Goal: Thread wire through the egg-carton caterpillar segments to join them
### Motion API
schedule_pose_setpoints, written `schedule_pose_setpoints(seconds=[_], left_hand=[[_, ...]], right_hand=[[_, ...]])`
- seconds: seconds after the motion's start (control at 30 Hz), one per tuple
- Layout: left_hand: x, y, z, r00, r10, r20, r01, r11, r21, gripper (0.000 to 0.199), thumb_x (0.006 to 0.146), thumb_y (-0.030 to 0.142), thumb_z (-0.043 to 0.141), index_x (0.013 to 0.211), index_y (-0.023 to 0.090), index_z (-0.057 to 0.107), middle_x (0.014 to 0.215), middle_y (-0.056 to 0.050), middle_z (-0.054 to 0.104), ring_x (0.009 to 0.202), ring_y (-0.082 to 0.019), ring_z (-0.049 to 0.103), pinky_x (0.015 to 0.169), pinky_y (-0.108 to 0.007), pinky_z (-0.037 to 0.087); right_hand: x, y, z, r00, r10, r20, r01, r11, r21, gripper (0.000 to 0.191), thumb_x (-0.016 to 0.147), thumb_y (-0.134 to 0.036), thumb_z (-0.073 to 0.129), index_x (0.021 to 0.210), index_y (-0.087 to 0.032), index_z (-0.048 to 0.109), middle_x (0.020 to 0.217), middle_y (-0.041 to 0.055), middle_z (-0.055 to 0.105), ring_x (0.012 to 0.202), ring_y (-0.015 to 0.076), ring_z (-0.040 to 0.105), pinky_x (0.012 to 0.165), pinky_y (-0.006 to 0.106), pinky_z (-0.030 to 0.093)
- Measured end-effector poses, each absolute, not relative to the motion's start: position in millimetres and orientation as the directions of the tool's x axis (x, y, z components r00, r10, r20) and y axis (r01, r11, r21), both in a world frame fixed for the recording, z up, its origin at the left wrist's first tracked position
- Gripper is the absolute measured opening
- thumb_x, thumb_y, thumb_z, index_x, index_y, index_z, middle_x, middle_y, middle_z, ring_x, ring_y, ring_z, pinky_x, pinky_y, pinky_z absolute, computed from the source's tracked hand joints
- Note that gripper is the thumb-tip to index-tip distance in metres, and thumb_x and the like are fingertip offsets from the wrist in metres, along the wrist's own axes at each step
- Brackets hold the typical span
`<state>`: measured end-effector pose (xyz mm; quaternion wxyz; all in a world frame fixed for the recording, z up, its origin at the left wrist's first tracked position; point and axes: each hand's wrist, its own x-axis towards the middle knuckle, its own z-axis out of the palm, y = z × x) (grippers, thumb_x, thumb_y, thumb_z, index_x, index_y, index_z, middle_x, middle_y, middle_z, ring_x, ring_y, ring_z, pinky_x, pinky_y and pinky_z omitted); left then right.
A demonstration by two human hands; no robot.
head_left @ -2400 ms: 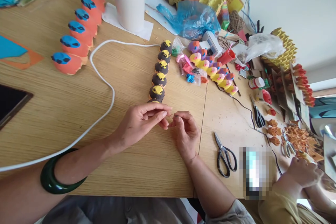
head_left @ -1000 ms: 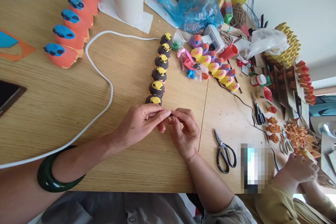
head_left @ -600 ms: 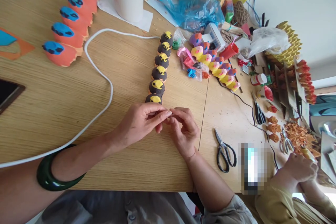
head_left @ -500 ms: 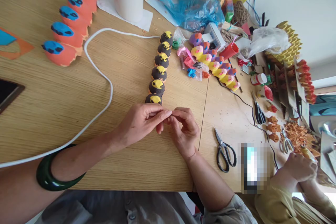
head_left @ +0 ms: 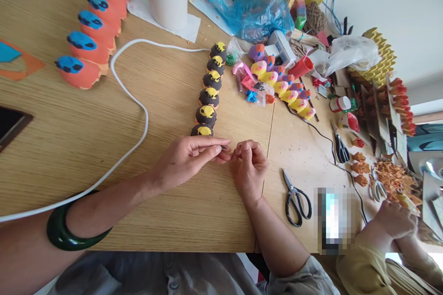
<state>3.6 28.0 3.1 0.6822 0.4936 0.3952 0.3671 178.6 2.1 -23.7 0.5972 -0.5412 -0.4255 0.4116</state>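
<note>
In the head view, my left hand (head_left: pixel 192 153) is closed in a pinch. A small dark piece (head_left: pixel 224 147) shows at its fingertips; its material is too small to tell. My right hand (head_left: pixel 249 166) is just to the right, with thumb and forefinger pressed together. What it pinches, if anything, I cannot make out. The fingertips of both hands are close together above the table (head_left: pixel 145 207). Just beyond them stands a row of black-and-yellow painted egg-carton cups (head_left: pixel 207 114), its near end partly behind my left hand.
Orange-and-blue cups (head_left: pixel 90 48) are at the far left, near a white cable (head_left: pixel 146 120). Black-handled scissors (head_left: pixel 296 198) lie right of my right hand. Yellow-and-pink cups (head_left: pixel 290 96), a blue plastic bag (head_left: pixel 256 11) and a co-worker's hands (head_left: pixel 394 221) are further right.
My right hand has drawn slightly right, away from my left fingertips, and its fingers have curled tighter. The small dark piece now shows in my left hand.
</note>
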Motion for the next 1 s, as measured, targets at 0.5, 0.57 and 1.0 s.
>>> schedule_pose_setpoints(seconds=[0.5,0.57,1.0], left_hand=[[3.9,28.9,6.6,0.332,0.935,-0.124,-0.080,0.159,0.984,0.026,0.084,0.031,0.082,0.107,0.018,0.085,0.080,-0.002,0.076,0.069,-0.012,0.070,0.066,-0.021,0.061],[3.2,28.5,6.9,0.322,0.943,-0.085,-0.058,0.109,0.992,0.026,0.090,0.032,0.076,0.110,0.016,0.085,0.073,0.000,0.069,0.060,-0.009,0.062,0.055,-0.018,0.053],[1.7,25.8,-0.6,0.340,0.936,-0.090,-0.095,0.129,0.987,0.032,0.096,0.033,0.073,0.124,0.018,0.079,0.083,0.000,0.070,0.065,-0.008,0.067,0.062,-0.018,0.058]], right_hand=[[180.3,4.8,-26.1,0.283,0.958,0.048,-0.032,0.059,-0.998,0.017,0.093,-0.038,0.076,0.101,-0.024,0.071,0.083,-0.0021,0.070,0.063,0.0111,0.067,0.065,0.028,0.058],[180.2,4.9,-26.9,0.279,0.959,0.052,-0.047,0.067,-0.997,0.018,0.092,-0.038,0.077,0.103,-0.024,0.072,0.086,-0.0018,0.071,0.063,0.0106,0.068,0.066,0.028,0.060],[178.4,3.8,-22.6,0.208,0.971,-0.118,-0.290,-0.054,-0.956,0.032,0.088,-0.049,0.082,0.077,-0.022,0.068,0.063,-0.0067,0.058,0.050,0.0079,0.051,0.052,0.022,0.053]])
